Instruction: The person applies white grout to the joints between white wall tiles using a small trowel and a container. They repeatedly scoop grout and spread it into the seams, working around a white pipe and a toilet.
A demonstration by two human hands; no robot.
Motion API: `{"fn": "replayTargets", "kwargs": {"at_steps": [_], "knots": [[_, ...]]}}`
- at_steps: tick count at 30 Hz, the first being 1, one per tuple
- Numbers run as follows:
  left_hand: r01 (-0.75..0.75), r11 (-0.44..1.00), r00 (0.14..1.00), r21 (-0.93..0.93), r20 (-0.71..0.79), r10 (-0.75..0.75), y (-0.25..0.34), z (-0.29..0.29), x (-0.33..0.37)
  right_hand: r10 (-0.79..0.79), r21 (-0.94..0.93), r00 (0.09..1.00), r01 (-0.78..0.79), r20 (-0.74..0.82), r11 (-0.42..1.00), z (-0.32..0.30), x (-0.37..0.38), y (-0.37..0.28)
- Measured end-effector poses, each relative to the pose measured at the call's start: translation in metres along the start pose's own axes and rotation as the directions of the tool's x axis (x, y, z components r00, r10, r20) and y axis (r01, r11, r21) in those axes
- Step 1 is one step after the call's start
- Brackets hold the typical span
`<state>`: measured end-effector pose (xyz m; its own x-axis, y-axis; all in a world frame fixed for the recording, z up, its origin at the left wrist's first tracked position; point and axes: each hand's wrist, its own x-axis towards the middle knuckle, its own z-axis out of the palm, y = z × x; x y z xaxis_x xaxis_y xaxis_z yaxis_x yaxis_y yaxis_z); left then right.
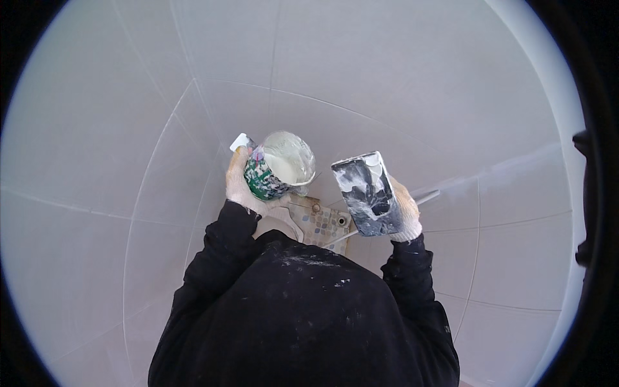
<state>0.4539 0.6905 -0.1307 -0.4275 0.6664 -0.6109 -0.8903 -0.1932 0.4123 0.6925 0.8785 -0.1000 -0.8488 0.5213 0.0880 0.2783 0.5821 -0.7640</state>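
Note:
My left hand [237, 185], in a pale work glove, is closed around a green, paste-smeared plastic tub [259, 178]. White grout-like paste [282, 169] lies inside the tub, which tilts slightly so its mouth shows. A small white flat blade [240, 141] sticks up beside the tub by that hand's fingers; how it is held is hidden. My right hand [406, 211], gloved too, grips a rectangular grout float [366, 193] from behind. The float's dark face is turned up toward me and streaked with white paste. Tub and float are apart, both in front of the tiled wall.
Large light tiles with thin joints cover the walls [335, 58], which meet in a corner at the left. Below lies a patterned floor [316, 226] with a round dark fitting [342, 220]. A curved white fixture [281, 221] and a thin white rod [428, 197] are close by.

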Motion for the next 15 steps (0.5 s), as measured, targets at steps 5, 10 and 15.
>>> {"fn": "replayTargets", "kwargs": {"at_steps": [5, 10, 15], "knots": [[-0.016, 0.999, 0.991, 0.044, 0.131, 0.01, 0.123, -0.053, -0.035, 0.154, 0.745, 0.986, -0.057, -0.063, 0.665, 0.112, 0.04, -0.122], [-0.117, 0.993, 0.979, 0.007, 0.167, 0.114, 0.247, -0.111, -0.058, -0.335, -0.096, 0.941, 0.331, -0.035, 0.939, 0.182, 0.08, -0.268], [-0.267, 0.961, 0.896, -0.076, 0.348, 0.276, 0.323, -0.15, -0.069, 0.03, 0.254, 0.996, -0.009, -0.081, 0.967, 0.193, 0.075, -0.335]]}}
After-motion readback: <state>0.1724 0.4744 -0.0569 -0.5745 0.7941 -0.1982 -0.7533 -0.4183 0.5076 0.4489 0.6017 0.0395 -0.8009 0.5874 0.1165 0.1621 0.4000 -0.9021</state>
